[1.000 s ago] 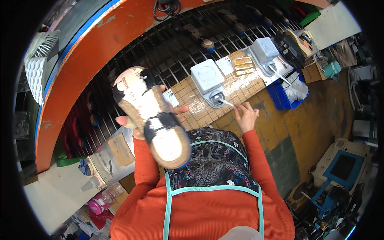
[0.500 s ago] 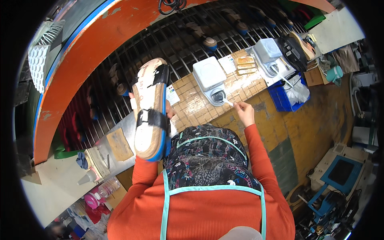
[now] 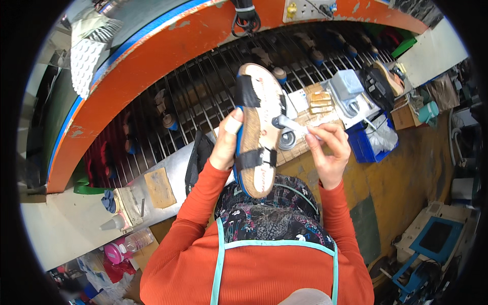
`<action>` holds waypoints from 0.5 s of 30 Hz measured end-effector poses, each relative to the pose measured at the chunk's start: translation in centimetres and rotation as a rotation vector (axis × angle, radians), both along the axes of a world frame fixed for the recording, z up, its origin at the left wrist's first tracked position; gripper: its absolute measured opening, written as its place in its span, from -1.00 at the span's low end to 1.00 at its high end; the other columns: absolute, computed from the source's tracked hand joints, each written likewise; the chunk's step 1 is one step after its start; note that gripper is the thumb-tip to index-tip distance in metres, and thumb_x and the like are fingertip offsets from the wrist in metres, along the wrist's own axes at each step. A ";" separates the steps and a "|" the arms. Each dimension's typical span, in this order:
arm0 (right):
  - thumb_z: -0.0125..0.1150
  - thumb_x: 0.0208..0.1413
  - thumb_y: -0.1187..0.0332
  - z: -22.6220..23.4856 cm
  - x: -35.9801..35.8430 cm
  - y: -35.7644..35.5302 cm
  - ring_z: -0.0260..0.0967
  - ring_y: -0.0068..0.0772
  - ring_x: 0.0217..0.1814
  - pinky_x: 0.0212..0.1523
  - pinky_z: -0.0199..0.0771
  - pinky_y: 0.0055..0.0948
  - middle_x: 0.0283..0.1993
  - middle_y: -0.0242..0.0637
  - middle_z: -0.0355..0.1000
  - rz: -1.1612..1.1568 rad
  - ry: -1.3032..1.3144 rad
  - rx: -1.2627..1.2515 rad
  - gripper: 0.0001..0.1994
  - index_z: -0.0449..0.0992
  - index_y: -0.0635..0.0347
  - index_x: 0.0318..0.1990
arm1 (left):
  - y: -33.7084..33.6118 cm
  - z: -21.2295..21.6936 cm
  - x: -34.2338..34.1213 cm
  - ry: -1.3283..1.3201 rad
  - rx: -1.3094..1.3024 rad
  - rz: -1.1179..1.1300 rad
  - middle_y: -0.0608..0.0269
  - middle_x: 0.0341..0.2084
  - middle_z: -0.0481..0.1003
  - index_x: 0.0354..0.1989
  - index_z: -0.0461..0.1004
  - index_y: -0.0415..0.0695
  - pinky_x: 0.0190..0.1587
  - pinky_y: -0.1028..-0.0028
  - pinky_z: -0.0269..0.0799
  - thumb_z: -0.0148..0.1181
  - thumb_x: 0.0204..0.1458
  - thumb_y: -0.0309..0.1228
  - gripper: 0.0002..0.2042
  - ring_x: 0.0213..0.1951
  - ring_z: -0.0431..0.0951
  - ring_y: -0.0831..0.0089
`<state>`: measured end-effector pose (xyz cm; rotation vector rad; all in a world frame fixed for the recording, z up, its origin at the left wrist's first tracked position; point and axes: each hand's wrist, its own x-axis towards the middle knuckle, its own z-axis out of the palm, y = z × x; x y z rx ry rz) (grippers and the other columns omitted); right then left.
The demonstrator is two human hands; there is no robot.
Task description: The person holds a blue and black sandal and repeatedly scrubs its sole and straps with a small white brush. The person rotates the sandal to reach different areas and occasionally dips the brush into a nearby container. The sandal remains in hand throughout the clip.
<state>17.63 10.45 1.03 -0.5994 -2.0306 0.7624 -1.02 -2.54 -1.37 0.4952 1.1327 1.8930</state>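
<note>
One sandal (image 3: 258,129) is in work, held up over the person's lap with its tan footbed facing the camera, toe end toward the conveyor. It has a blue sole edge and two black straps (image 3: 247,92), one near the toe end and one near the heel. The left hand (image 3: 224,144) is closed on the sandal's left edge, the taped thumb lying along the sole rim. The right hand (image 3: 329,151) is pinched shut around one small white brush (image 3: 292,123), whose tip touches the right side of the footbed.

Both arms wear orange sleeves, and a dark patterned apron (image 3: 268,219) with pale teal trim covers the lap. Behind the sandal runs a curved wire-rack conveyor (image 3: 198,96) with an orange rim; several more soles lie on it farther back, too small to count surely. On the tan bench top to the right stand one grey box (image 3: 347,84) and one stack of small tan blocks (image 3: 320,101). One blue bin (image 3: 362,147) with white plastic in it sits just below the bench. At the left, one tan rectangular pad (image 3: 159,187) lies on the grey ledge, and one pink-capped bottle (image 3: 127,247) lies lower down.
</note>
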 end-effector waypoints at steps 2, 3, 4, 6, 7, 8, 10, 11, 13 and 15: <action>0.41 -0.08 0.47 1.0 -0.8 -0.9 0.27 -0.59 -0.40 -0.27 0.22 -0.55 -0.29 -0.40 0.41 0.049 0.087 -0.057 -0.79 0.68 0.09 -0.22 | -0.3 0.9 0.4 0.119 -0.013 -0.064 0.17 -0.17 0.52 0.05 0.38 -0.30 -0.10 0.50 0.47 0.01 0.17 0.08 -0.40 -0.20 0.55 0.49; 0.40 -0.07 0.49 1.2 -1.1 -1.1 0.26 -0.61 -0.40 -0.32 0.25 -0.57 -0.28 -0.40 0.39 0.078 0.131 -0.080 -0.79 0.67 0.11 -0.21 | -0.3 1.2 0.6 0.216 -0.011 -0.080 0.18 -0.14 0.52 0.09 0.35 -0.29 -0.07 0.50 0.47 0.00 0.16 0.09 -0.38 -0.17 0.55 0.48; 0.40 -0.07 0.50 1.3 -1.3 -1.2 0.26 -0.61 -0.40 -0.36 0.25 -0.58 -0.27 -0.39 0.39 0.075 0.131 -0.108 -0.79 0.67 0.12 -0.21 | -0.6 1.4 0.8 0.251 -0.066 -0.075 0.19 -0.18 0.52 0.07 0.36 -0.29 -0.09 0.51 0.46 0.03 0.14 0.11 -0.37 -0.18 0.54 0.51; 0.39 -0.06 0.51 1.2 -1.5 -1.2 0.25 -0.62 -0.41 -0.42 0.27 -0.61 -0.26 -0.38 0.38 0.088 0.193 -0.138 -0.79 0.67 0.14 -0.21 | -0.7 1.4 1.2 0.295 -0.050 -0.024 0.30 -0.29 0.50 -0.07 0.47 -0.26 -0.13 0.57 0.36 0.11 0.15 -0.03 -0.53 -0.23 0.46 0.60; 0.39 -0.06 0.52 1.2 -1.6 -1.2 0.26 -0.61 -0.40 -0.43 0.27 -0.61 -0.26 -0.38 0.38 0.080 0.169 -0.115 -0.80 0.67 0.15 -0.21 | -0.8 1.4 1.2 0.367 -0.061 -0.002 0.30 -0.29 0.50 -0.08 0.49 -0.26 -0.13 0.57 0.36 0.13 0.14 -0.05 -0.55 -0.23 0.45 0.60; 0.38 -0.05 0.52 1.2 -1.6 -1.1 0.26 -0.61 -0.40 -0.45 0.27 -0.61 -0.26 -0.37 0.38 0.074 0.158 -0.089 -0.80 0.67 0.16 -0.21 | -0.9 1.3 1.3 0.374 -0.066 0.004 0.28 -0.30 0.50 -0.09 0.49 -0.27 -0.13 0.55 0.35 0.16 0.12 -0.09 -0.57 -0.24 0.44 0.60; 0.38 -0.04 0.52 1.4 -1.8 -0.9 0.25 -0.60 -0.42 -0.46 0.27 -0.61 -0.27 -0.36 0.37 0.064 0.155 -0.056 -0.80 0.66 0.18 -0.21 | -1.1 1.2 1.3 0.424 -0.073 0.035 0.27 -0.30 0.51 -0.08 0.49 -0.28 -0.12 0.53 0.36 0.17 0.12 -0.10 -0.56 -0.24 0.45 0.58; 0.37 -0.04 0.53 1.5 -2.0 -0.8 0.25 -0.60 -0.42 -0.46 0.27 -0.61 -0.27 -0.35 0.37 0.073 0.159 -0.057 -0.80 0.66 0.19 -0.21 | -1.2 1.2 1.3 0.450 -0.079 0.043 0.26 -0.30 0.51 -0.08 0.49 -0.29 -0.12 0.52 0.36 0.17 0.11 -0.11 -0.56 -0.24 0.45 0.57; 0.37 -0.03 0.53 1.8 -2.3 -0.5 0.24 -0.60 -0.44 -0.46 0.27 -0.60 -0.27 -0.34 0.36 0.091 0.173 -0.058 -0.81 0.65 0.20 -0.20 | -1.3 1.1 1.4 0.478 -0.095 0.062 0.21 -0.28 0.53 -0.05 0.48 -0.30 -0.08 0.49 0.37 0.18 0.10 -0.11 -0.55 -0.21 0.47 0.53; 0.36 -0.03 0.53 2.0 -2.7 -0.1 0.24 -0.60 -0.45 -0.46 0.28 -0.60 -0.27 -0.34 0.36 0.086 0.157 -0.053 -0.81 0.65 0.20 -0.20 | -1.4 1.1 1.4 0.518 -0.118 0.060 0.18 -0.27 0.53 -0.04 0.48 -0.30 -0.06 0.48 0.37 0.18 0.09 -0.12 -0.55 -0.20 0.48 0.52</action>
